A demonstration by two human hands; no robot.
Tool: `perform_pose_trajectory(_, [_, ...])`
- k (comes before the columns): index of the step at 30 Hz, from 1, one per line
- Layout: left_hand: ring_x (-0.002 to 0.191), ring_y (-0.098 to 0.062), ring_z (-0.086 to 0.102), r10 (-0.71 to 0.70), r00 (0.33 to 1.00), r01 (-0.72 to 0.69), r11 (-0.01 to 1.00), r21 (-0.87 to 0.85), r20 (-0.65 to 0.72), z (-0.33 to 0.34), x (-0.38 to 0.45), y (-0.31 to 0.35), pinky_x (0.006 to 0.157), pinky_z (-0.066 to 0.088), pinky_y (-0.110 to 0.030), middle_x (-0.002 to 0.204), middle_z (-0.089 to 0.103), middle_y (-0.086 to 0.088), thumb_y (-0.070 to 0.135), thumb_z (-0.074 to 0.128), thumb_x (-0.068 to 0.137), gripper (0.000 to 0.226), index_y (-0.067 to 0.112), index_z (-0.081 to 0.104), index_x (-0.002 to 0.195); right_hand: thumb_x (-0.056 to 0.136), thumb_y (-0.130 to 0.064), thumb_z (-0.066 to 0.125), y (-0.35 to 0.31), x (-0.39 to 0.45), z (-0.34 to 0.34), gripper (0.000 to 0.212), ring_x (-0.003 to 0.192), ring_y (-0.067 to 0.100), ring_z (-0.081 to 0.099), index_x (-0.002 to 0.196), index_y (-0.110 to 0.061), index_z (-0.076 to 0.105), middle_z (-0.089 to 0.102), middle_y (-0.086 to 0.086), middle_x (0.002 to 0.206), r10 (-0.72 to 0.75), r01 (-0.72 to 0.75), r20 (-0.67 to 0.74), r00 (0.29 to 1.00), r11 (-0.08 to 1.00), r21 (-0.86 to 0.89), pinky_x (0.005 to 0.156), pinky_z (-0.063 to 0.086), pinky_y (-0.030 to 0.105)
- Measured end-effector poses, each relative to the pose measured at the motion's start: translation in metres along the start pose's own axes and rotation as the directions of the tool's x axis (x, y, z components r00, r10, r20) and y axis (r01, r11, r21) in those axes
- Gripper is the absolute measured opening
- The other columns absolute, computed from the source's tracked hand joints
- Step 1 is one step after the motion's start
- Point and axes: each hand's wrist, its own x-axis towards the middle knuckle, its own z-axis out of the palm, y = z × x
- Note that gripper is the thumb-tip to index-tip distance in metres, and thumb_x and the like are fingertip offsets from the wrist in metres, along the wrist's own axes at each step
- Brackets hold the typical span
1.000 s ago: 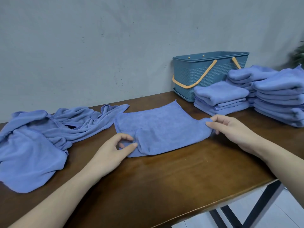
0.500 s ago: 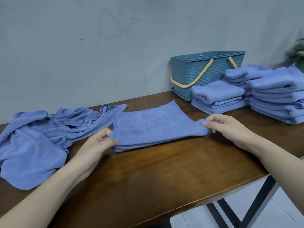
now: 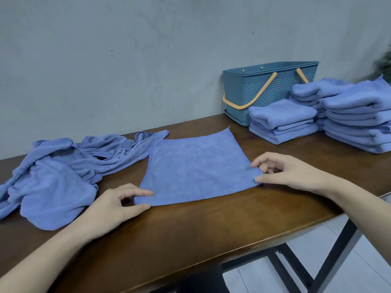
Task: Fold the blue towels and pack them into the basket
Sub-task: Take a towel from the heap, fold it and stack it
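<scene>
One blue towel (image 3: 196,168) lies spread flat as a square on the brown table (image 3: 190,233), in the middle. My left hand (image 3: 110,208) pinches its near left corner between thumb and forefinger. At the near right corner, my right hand (image 3: 289,170) pinches the cloth the same way. The teal basket (image 3: 254,92) with orange handles stands at the back right against the wall; its inside is hidden.
A heap of unfolded blue towels (image 3: 63,176) covers the table's left part. Stacks of folded blue towels (image 3: 281,119) (image 3: 359,123) sit at the right, in front of and beside the basket. The table's front edge runs close below my arms.
The towel was bunched and lifted at its near edge; both hands have drawn it toward me and laid it out flat.
</scene>
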Motion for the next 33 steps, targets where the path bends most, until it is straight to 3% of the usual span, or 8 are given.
perform_pose_trajectory(6, [0.095,-0.010,0.059,0.152,0.988,-0.144,0.976,0.162,-0.037,-0.003,-0.002,-0.013,0.082,0.044,-0.017,0.107,0.055,0.015,0.032,0.076,0.081,0.033,0.056,0.071,0.103,0.069,-0.067,0.077,0.007,-0.004,0.003,0.043,0.080,0.010,0.050,0.108,-0.049,0.072,0.058,-0.018,0.088,-0.084,0.101,0.063,0.995,0.929,-0.357,0.084,0.037,0.023])
perform_pose_trajectory(10, [0.122,0.000,0.050,0.207,0.976,-0.191,0.962,0.195,-0.068,0.000,-0.004,-0.015,0.095,0.042,-0.021,0.128,0.043,0.031,0.048,0.063,0.082,0.019,0.047,0.070,0.100,0.084,-0.025,0.082,0.009,-0.006,0.007,0.027,0.087,0.015,0.053,0.101,-0.045,0.075,0.062,-0.015,0.095,-0.216,0.197,-0.008,0.976,0.909,-0.367,0.081,0.041,0.018])
perform_pose_trajectory(16, [0.131,0.000,0.048,0.283,0.952,-0.262,0.950,0.169,-0.118,0.002,-0.002,-0.009,0.103,0.037,-0.014,0.135,0.050,0.029,0.052,0.059,0.093,0.015,0.039,0.066,0.095,0.086,-0.009,0.078,0.011,-0.007,0.005,0.032,0.064,0.013,0.043,0.096,-0.039,0.076,0.055,0.002,0.073,-0.243,0.229,-0.067,0.968,0.959,-0.164,0.066,0.038,0.023])
perform_pose_trajectory(18, [0.133,-0.004,0.049,0.280,0.949,-0.260,0.955,0.146,-0.146,0.003,-0.003,-0.011,0.110,0.038,-0.030,0.135,0.055,0.027,0.054,0.054,0.092,0.021,0.036,0.064,0.095,0.086,-0.006,0.077,0.008,-0.009,0.004,0.035,0.061,0.012,0.040,0.097,-0.040,0.074,0.049,-0.007,0.065,-0.217,0.210,-0.085,0.973,0.974,-0.082,0.063,0.036,0.021])
perform_pose_trajectory(22, [0.133,-0.002,0.049,0.267,0.951,-0.255,0.962,0.097,-0.154,0.003,-0.004,-0.010,0.112,0.038,-0.048,0.123,0.066,0.021,0.059,0.052,0.089,0.026,0.040,0.064,0.102,0.086,-0.014,0.078,0.006,-0.010,0.008,0.043,0.067,0.011,0.045,0.107,-0.050,0.069,0.052,-0.012,0.072,-0.150,0.155,0.039,0.988,0.955,-0.254,0.068,0.042,0.022])
perform_pose_trajectory(29, [0.098,-0.008,0.066,0.133,0.977,-0.143,0.989,-0.046,-0.168,0.006,-0.009,-0.001,0.093,0.051,-0.038,0.105,0.070,0.014,0.068,0.059,0.085,0.032,0.040,0.066,0.100,0.082,-0.015,0.080,0.008,-0.012,0.012,0.024,0.101,0.016,0.054,0.092,-0.036,0.074,0.056,-0.012,0.105,-0.310,0.260,-0.039,0.950,0.852,-0.454,0.091,0.043,0.026])
perform_pose_trajectory(31, [0.090,-0.003,0.067,0.114,0.973,-0.135,0.986,-0.095,-0.199,0.008,-0.009,0.005,0.085,0.052,-0.024,0.098,0.072,0.015,0.051,0.063,0.090,0.011,0.045,0.064,0.099,0.084,-0.017,0.076,0.007,-0.013,0.010,0.015,0.119,0.015,0.051,0.088,-0.032,0.072,0.058,-0.017,0.121,-0.323,0.256,-0.082,0.943,0.861,-0.440,0.104,0.037,0.026])
perform_pose_trajectory(33, [0.067,0.002,0.061,0.116,0.968,-0.163,0.965,-0.204,-0.223,0.011,-0.009,0.011,0.067,0.047,-0.010,0.078,0.072,0.011,0.017,0.062,0.095,0.024,0.038,0.064,0.105,0.089,-0.017,0.070,0.000,-0.014,0.009,0.012,0.123,0.009,0.055,0.084,-0.027,0.069,0.064,-0.014,0.125,-0.280,0.235,-0.133,0.951,0.931,-0.278,0.105,0.037,0.022])
